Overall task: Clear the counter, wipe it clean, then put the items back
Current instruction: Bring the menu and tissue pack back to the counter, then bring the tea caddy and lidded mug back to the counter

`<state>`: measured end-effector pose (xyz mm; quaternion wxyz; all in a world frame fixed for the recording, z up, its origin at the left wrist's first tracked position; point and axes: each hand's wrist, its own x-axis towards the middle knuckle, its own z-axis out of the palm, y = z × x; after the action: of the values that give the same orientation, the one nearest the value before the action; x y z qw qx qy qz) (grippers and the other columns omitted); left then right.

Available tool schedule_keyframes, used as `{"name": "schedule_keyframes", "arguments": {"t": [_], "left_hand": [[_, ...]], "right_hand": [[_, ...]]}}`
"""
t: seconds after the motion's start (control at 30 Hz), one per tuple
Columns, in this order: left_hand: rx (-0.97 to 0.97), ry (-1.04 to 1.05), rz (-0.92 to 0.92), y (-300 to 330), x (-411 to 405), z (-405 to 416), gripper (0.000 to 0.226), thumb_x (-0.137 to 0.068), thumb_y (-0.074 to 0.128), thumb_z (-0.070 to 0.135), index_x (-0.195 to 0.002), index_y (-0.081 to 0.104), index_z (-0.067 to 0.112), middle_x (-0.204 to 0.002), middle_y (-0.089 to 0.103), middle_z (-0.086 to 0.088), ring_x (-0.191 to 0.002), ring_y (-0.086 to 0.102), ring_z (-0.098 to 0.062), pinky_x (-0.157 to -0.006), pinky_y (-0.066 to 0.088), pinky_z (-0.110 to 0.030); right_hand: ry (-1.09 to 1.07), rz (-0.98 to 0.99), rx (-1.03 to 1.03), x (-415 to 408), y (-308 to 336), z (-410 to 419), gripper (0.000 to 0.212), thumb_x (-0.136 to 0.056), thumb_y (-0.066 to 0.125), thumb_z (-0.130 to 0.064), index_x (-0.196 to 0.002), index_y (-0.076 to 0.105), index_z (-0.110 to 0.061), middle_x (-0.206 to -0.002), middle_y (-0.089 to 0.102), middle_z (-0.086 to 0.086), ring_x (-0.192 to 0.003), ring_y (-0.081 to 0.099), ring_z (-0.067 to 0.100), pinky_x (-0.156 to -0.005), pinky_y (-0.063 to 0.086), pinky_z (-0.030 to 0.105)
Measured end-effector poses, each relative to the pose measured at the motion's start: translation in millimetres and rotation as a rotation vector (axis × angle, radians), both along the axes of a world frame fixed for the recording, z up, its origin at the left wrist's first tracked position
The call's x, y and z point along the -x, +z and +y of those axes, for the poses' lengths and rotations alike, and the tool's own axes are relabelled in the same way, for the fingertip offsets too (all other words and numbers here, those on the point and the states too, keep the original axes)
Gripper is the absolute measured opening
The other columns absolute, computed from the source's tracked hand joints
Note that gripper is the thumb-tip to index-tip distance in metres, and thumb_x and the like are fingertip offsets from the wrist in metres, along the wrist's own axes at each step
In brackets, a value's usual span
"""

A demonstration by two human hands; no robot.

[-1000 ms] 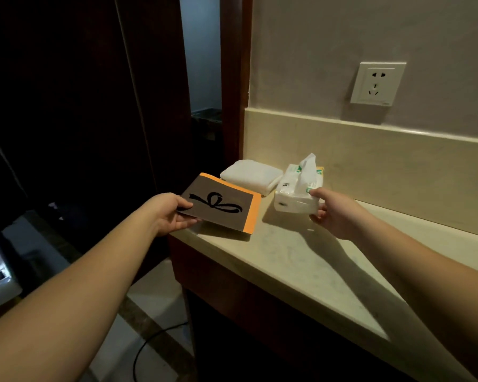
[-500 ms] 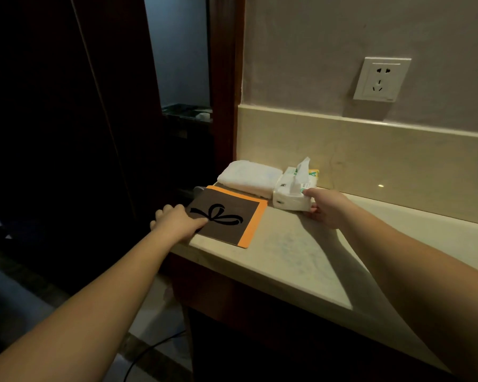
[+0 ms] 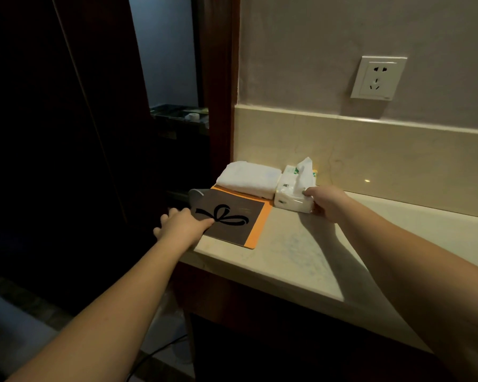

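Surface nearly restocked, items gathered at its far left corner

Surface (image 3: 301,252): pale stone, bare across its middle and right, with no cloth working on it, so the wiping looks done and the putting-back stage seems to be under way.

At the far left corner three items sit together. A folded white towel (image 3: 249,178) lies against the back wall. Just beside it, to its right, is a soft tissue pack (image 3: 290,193) with a sheet standing up from its top. In front of the towel lies a flat brown card with a black bow and an orange border (image 3: 229,220), one corner covering a small grey object (image 3: 196,194) at the left edge.

The left hand (image 3: 181,226) grips the card's near left edge, thumb on top, fingers curled below. The right hand (image 3: 324,202) holds the tissue pack's right end, fingers wrapped round it.

What seems left is letting go of both and perhaps squaring them up. Whether more items wait elsewhere cannot be told.
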<state>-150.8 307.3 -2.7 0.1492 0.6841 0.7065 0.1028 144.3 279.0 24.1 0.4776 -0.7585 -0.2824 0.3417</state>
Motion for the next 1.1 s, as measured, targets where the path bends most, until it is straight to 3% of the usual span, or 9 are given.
{"name": "schedule_keyframes", "arguments": {"t": [0.17, 0.33, 0.47, 0.6, 0.7, 0.87, 1.0, 1.1], "left_hand": [[-0.036, 0.001, 0.018, -5, 2, -2, 0.076, -0.086, 0.045, 0.070, -0.142, 0.042, 0.020, -0.148, 0.036, -0.011, -0.134, 0.032, -0.032, -0.103, 0.032, -0.047], [-0.172, 0.033, 0.002, -5, 2, -8, 0.074, -0.091, 0.037, 0.067, -0.145, 0.037, 0.016, -0.147, 0.037, -0.014, -0.134, 0.032, -0.033, -0.105, 0.030, -0.047], [-0.409, -0.062, -0.229, 7, -9, -28, 0.057, -0.096, 0.044, 0.052, -0.138, 0.046, 0.015, -0.142, 0.041, -0.013, -0.131, 0.034, -0.033, -0.106, 0.028, -0.048], [-0.561, -0.374, -0.568, 16, -36, -80, 0.026, -0.094, 0.056, 0.030, -0.113, 0.061, 0.014, -0.113, 0.054, 0.000, -0.116, 0.047, -0.026, -0.095, 0.040, -0.041], [-0.502, -0.571, -0.738, 19, -65, -126, 0.010, -0.093, 0.060, 0.023, -0.102, 0.061, 0.021, -0.100, 0.052, 0.014, -0.108, 0.052, -0.017, -0.087, 0.046, -0.036], [-0.309, -0.760, -0.784, 15, -127, -206, 0.009, -0.093, 0.060, 0.023, -0.101, 0.063, 0.024, -0.100, 0.058, 0.016, -0.096, 0.053, 0.002, -0.075, 0.037, -0.003], [-0.154, -0.876, -0.776, -8, -182, -278, 0.005, -0.091, 0.062, 0.018, -0.093, 0.065, 0.022, -0.093, 0.063, 0.009, -0.083, 0.055, 0.004, -0.070, 0.041, -0.012], [-0.100, -0.993, -0.664, -38, -227, -344, 0.006, -0.090, 0.063, 0.019, -0.092, 0.065, 0.024, -0.091, 0.061, 0.011, -0.084, 0.055, 0.000, -0.072, 0.041, -0.015]], "right_hand": [[-0.045, -0.195, 0.028, 5, -3, -5, 0.022, -0.091, 0.058, -0.029, -0.099, 0.059, -0.008, -0.082, 0.056, 0.008, -0.068, 0.052, 0.021, -0.054, 0.037, 0.026], [-0.031, -0.407, 0.094, 7, -3, -34, 0.047, -0.094, 0.043, -0.041, -0.118, 0.057, -0.002, -0.113, 0.062, 0.014, -0.102, 0.057, 0.031, -0.080, 0.042, 0.033], [0.043, -0.582, 0.037, 12, 10, -88, 0.038, -0.096, 0.045, -0.036, -0.120, 0.058, -0.010, -0.111, 0.063, 0.007, -0.090, 0.055, 0.020, -0.076, 0.041, 0.031], [0.232, -0.742, 0.003, 21, 22, -155, 0.032, -0.097, 0.048, -0.034, -0.121, 0.059, -0.017, -0.116, 0.063, -0.001, -0.096, 0.054, 0.012, -0.085, 0.046, 0.028], [0.244, -0.843, -0.057, 27, 18, -207, 0.029, -0.096, 0.049, -0.033, -0.119, 0.061, -0.019, -0.111, 0.062, -0.005, -0.095, 0.056, 0.009, -0.084, 0.046, 0.027], [0.208, -0.823, -0.075, 10, -12, -311, 0.027, -0.094, 0.051, -0.033, -0.117, 0.060, -0.023, -0.107, 0.059, -0.011, -0.094, 0.055, 0.003, -0.084, 0.045, 0.023], [0.177, -0.823, 0.023, -29, -50, -409, 0.029, -0.093, 0.054, -0.032, -0.120, 0.059, -0.021, -0.113, 0.059, -0.008, -0.107, 0.053, 0.007, -0.091, 0.042, 0.023], [0.186, -0.756, 0.171, -63, -79, -491, 0.032, -0.096, 0.050, -0.036, -0.126, 0.055, -0.027, -0.120, 0.055, -0.012, -0.110, 0.050, 0.003, -0.088, 0.040, 0.017]]}}
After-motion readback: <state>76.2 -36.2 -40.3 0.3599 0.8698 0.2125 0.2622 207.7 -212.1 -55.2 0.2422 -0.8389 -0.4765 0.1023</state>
